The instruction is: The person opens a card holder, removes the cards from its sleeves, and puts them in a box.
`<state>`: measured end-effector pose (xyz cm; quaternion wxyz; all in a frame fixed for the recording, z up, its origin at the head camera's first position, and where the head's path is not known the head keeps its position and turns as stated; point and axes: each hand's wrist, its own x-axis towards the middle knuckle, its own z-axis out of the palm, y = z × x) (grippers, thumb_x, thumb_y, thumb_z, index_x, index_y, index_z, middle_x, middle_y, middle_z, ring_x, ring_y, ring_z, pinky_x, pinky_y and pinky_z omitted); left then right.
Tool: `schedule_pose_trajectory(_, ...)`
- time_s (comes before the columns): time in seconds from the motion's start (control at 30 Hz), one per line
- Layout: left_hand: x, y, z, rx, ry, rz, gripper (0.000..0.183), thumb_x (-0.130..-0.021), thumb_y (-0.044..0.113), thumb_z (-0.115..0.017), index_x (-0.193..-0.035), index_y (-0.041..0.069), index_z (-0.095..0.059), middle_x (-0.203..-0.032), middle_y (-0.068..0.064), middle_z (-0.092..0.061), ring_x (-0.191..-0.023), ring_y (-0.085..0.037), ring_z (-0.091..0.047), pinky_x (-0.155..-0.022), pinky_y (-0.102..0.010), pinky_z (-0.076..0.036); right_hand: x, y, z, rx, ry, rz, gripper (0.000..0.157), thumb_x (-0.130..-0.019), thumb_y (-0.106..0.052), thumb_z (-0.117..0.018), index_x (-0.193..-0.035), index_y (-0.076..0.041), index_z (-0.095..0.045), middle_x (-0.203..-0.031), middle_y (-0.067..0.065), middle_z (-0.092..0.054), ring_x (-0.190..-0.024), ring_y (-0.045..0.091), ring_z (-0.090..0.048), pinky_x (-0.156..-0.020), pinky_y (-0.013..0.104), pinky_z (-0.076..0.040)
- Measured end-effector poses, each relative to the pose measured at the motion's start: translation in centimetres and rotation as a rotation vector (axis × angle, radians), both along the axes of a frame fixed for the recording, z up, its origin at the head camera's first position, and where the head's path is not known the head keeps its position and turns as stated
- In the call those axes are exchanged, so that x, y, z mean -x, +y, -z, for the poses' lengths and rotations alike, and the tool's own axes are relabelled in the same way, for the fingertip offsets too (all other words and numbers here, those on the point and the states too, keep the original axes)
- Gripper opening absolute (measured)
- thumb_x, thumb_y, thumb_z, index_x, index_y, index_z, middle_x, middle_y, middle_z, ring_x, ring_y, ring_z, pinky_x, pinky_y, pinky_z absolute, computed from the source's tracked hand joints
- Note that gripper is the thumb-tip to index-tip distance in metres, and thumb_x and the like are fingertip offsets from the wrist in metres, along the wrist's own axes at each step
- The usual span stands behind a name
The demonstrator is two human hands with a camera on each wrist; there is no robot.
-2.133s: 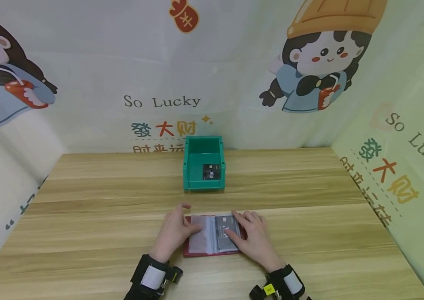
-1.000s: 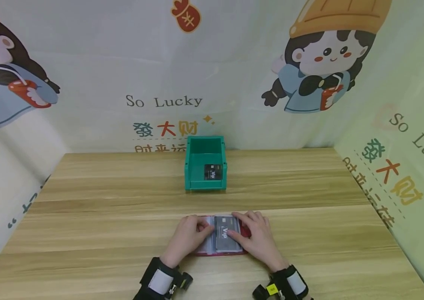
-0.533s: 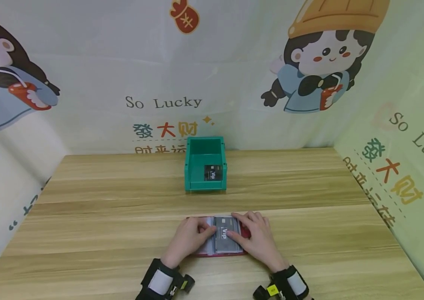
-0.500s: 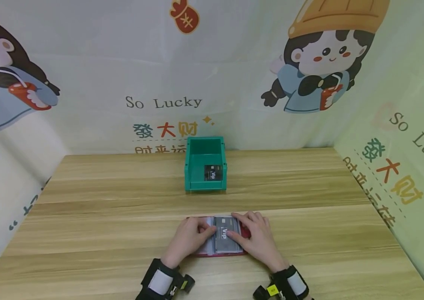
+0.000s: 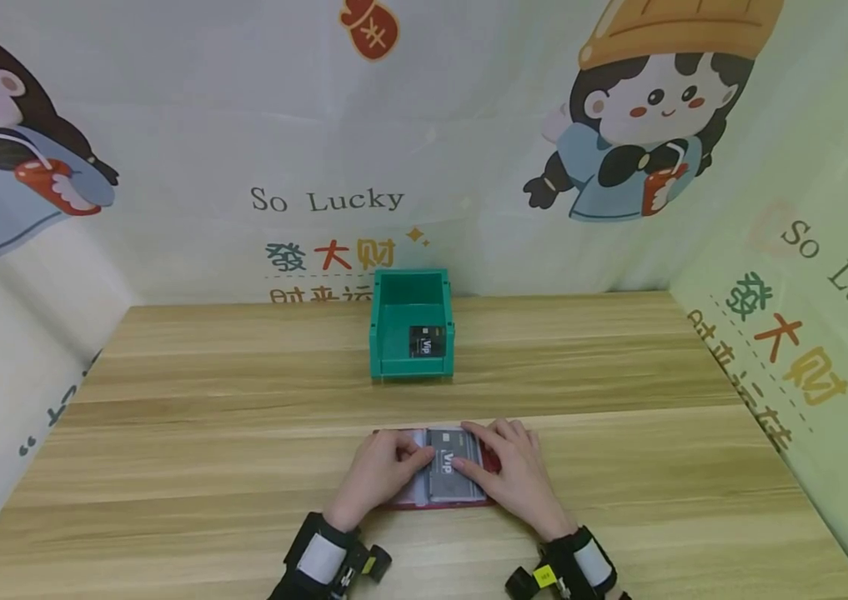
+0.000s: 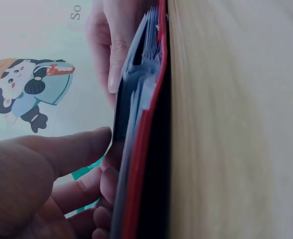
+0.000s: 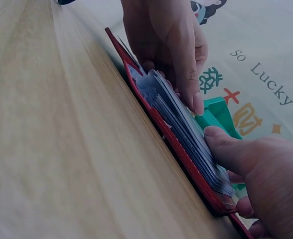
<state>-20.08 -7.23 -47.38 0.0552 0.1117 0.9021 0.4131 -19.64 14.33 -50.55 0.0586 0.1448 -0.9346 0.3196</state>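
Observation:
A red-covered card holder (image 5: 418, 502) lies spread open on the table with clear sleeves inside. A dark grey card marked "Vip" (image 5: 448, 487) shows on its right side. My left hand (image 5: 374, 471) pinches the card's left edge near the spine. The left wrist view has the left thumb (image 6: 81, 147) on top and the curled fingers below. My right hand (image 5: 514, 471) grips the holder's right edge, its thumb lying on the card's face. In the right wrist view, the stack of sleeves (image 7: 186, 132) stands between both hands. How far the card sits inside its sleeve I cannot tell.
Behind the holder stands a green bin (image 5: 412, 369) with a black "Vip" card (image 5: 427, 342) lying in it. The wooden table (image 5: 206, 400) meets a printed cloth backdrop (image 5: 469, 125) at the back and sides.
My left hand has moved right from the holder's left page to the left edge of the card. My right hand has stayed nearly still. The card's lettering is now more visible.

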Motion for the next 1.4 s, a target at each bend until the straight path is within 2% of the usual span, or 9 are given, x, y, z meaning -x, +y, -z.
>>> schedule_pose_trajectory(0.47, 0.00, 0.10, -0.11, 0.025, -0.019, -0.004, 0.025, -0.092, 0.024, -0.073, -0.073, 0.009, -0.072, -0.059, 0.008, -0.048, -0.056, -0.007, -0.043, -0.053, -0.020, -0.029, -0.12, 0.04, 0.13, 0.001, 0.016, -0.014, 0.051, -0.087, -0.044, -0.075, -0.132, -0.022, -0.068, -0.090, -0.008, -0.054, -0.086, 0.010, -0.038, -0.083, 0.032, -0.024)
schedule_pose_trajectory(0.87, 0.14, -0.17, 0.13, 0.016, -0.015, 0.011, 0.023, -0.092, 0.023, -0.072, -0.075, 0.008, -0.074, -0.059, 0.007, -0.053, -0.057, -0.006, -0.045, -0.054, -0.019, -0.032, -0.07, 0.05, 0.17, -0.004, 0.025, -0.019, 0.049, -0.087, -0.042, -0.075, -0.131, -0.022, -0.068, -0.090, -0.008, -0.054, -0.085, 0.010, -0.038, -0.083, 0.032, -0.024)
schedule_pose_trajectory(1.1, -0.11, 0.27, -0.05, -0.022, -0.065, -0.024, 0.029, -0.092, 0.030, -0.073, -0.072, 0.009, -0.072, -0.055, 0.008, -0.049, -0.052, -0.007, -0.044, -0.049, -0.019, -0.029, -0.08, -0.01, 0.17, 0.000, 0.034, -0.009, 0.046, -0.088, -0.042, -0.074, -0.129, -0.022, -0.070, -0.089, -0.009, -0.054, -0.085, 0.009, -0.038, -0.083, 0.032, -0.025)
schedule_pose_trajectory(1.4, 0.01, 0.25, 0.50, -0.016, -0.007, -0.031, 0.031, -0.089, 0.030, -0.076, -0.069, 0.008, -0.070, -0.056, 0.007, -0.051, -0.052, -0.005, -0.044, -0.051, -0.019, -0.032, -0.04, -0.19, 0.18, 0.007, 0.043, 0.019, 0.045, -0.085, -0.043, -0.076, -0.125, -0.022, -0.072, -0.087, -0.009, -0.054, -0.082, 0.009, -0.037, -0.082, 0.031, -0.025)
